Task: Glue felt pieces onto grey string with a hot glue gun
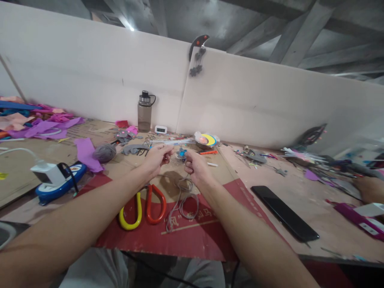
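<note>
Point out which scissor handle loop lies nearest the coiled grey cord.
The red loop: it lies next to the grey cord, while the yellow loop sits farther left.

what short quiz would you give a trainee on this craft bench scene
1. True or false: the scissors are held in the left hand.
2. What hangs from the right hand? A) grey cord B) purple felt C) white cable
3. Fill in: the black phone lies flat on the bench, to the ___ of the right hand.
Key: 1 false, they lie on the red cardboard; 2 A; 3 right.
</note>
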